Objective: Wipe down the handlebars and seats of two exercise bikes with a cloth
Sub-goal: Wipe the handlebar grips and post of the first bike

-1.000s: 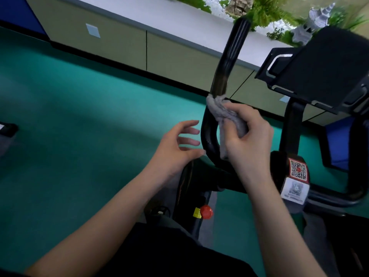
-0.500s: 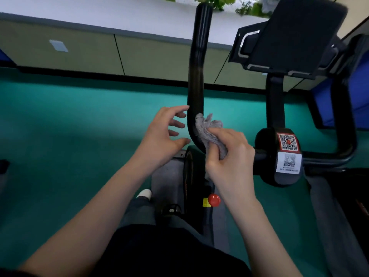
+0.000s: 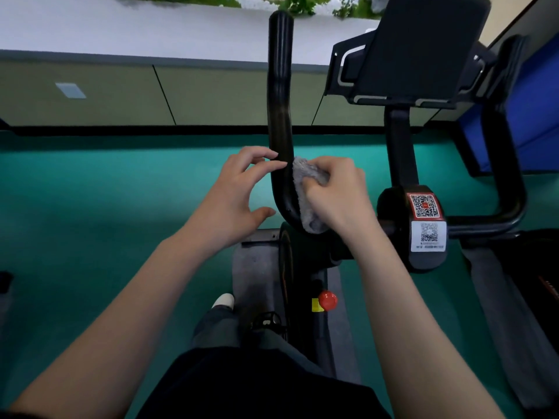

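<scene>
A black exercise-bike handlebar (image 3: 280, 95) rises from a bend near the middle of the view. My right hand (image 3: 338, 195) grips a grey cloth (image 3: 305, 192) and presses it against the right side of the bar's lower bend. On the bar's left side is my left hand (image 3: 239, 192), fingers loosely spread, with its fingertips touching the bar just above the bend. The right handlebar (image 3: 508, 164) curves up at the far right. No seat is in view.
A black tablet holder (image 3: 420, 46) stands on a post above a hub with QR-code stickers (image 3: 426, 219). A red knob (image 3: 327, 300) sits on the frame below. Green floor (image 3: 90, 207) spreads left; a low beige wall (image 3: 90, 92) runs across the back. My shoe (image 3: 223, 300) is below.
The cloth and my right hand slid down the left handlebar from mid-height to the lower bend. My left hand moved in until its fingertips reached the bar.
</scene>
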Tool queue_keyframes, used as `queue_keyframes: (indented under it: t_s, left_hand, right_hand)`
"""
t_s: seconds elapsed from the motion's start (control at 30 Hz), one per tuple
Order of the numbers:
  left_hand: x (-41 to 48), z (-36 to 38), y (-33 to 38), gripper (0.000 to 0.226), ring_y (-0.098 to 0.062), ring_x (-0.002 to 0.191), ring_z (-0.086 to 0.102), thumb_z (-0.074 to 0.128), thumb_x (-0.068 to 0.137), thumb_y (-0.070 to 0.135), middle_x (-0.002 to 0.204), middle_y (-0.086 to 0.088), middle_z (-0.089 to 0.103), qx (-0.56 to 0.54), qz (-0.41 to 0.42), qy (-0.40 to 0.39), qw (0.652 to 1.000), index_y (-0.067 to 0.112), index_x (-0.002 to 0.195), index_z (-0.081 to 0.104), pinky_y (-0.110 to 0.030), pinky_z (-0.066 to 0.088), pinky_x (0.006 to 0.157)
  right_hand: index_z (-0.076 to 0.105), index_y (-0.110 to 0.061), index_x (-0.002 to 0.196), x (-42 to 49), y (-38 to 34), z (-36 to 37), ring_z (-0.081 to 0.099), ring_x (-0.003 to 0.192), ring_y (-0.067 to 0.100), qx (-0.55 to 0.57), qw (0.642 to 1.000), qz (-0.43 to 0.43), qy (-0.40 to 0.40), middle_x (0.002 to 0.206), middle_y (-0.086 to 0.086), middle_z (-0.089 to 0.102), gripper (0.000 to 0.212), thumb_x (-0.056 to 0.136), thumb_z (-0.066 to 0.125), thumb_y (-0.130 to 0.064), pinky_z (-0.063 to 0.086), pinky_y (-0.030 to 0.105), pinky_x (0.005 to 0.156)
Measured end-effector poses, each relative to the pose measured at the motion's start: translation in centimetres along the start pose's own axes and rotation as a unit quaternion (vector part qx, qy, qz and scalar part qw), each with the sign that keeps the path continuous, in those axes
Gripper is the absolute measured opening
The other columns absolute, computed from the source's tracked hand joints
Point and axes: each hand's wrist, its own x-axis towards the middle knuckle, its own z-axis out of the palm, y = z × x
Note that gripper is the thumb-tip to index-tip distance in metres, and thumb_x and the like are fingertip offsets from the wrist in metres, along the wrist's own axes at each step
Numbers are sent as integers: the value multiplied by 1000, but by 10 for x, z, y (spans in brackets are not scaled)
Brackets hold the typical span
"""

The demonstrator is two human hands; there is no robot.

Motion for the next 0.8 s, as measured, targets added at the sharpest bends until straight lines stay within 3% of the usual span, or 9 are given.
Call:
queue_keyframes:
  t_s: [0.07,0.13,0.27,0.33,0.43,0.5,0.6,0.73,0.8]
  left_hand:
    - [0,-1,-1,66,-18,119,42,80,66,5,132,-3,43,-3,0,0,1000,14,126,54,-29,38,97]
    - [0,0,-1,64,-17,120,42,79,67,6,131,-2,43,-7,-1,1,1000,15,125,55,-26,36,96]
    - [4,-3,-1,60,-17,120,42,79,68,7,129,0,45,1,2,2,1000,16,123,56,-25,35,95]
    - [6,-5,-2,59,-18,119,42,79,68,7,128,0,46,22,12,-2,1000,16,122,57,-21,30,98]
    - [10,-7,-2,60,-17,123,38,79,67,6,132,0,44,56,27,-13,998,15,121,57,-14,20,103]
    - [16,-9,-1,60,-18,126,36,80,66,6,135,0,44,75,46,-24,996,14,121,57,-17,20,106]
    - [25,-12,3,60,-22,129,34,81,64,7,137,0,44,106,80,-56,990,14,119,58,-42,30,104]
    - [37,-17,-2,57,-18,135,28,83,63,15,137,6,45,129,112,-102,980,20,115,60,-40,22,102]
    - [44,-21,-8,56,-15,137,26,84,62,22,134,9,46,130,132,-111,977,24,113,61,-36,18,101]
  right_hand:
    - [62,2,76,0,2,-2,51,69,31,-17,999,9,-46,63,17,58,15,81,49,-3,40,31,56]
    - [57,-3,64,-4,6,-8,45,63,28,-41,995,9,-95,56,10,50,19,81,48,-1,35,22,48]
    - [71,-10,98,-6,12,-26,61,82,25,-80,985,-3,-152,88,10,67,26,84,49,-3,42,15,53]
    - [72,-13,98,-9,18,-35,63,83,23,-101,985,-12,-139,89,10,68,27,84,51,-4,44,18,53]
    - [72,-8,87,-22,30,-44,60,74,21,-101,994,-46,-23,77,15,69,18,81,56,-4,37,22,57]
    - [72,-8,88,-33,39,-41,60,71,20,-56,995,-54,56,74,8,69,19,80,57,-1,36,22,58]
    - [70,-11,101,-49,50,-28,59,79,13,33,989,-21,143,89,6,69,23,84,57,-3,40,19,68]
    - [66,-9,106,-73,48,3,61,91,20,110,959,4,260,99,9,65,22,87,57,-5,48,30,82]
    - [64,-5,104,-83,39,21,60,93,19,125,937,-3,326,99,10,64,21,85,56,-2,48,28,85]
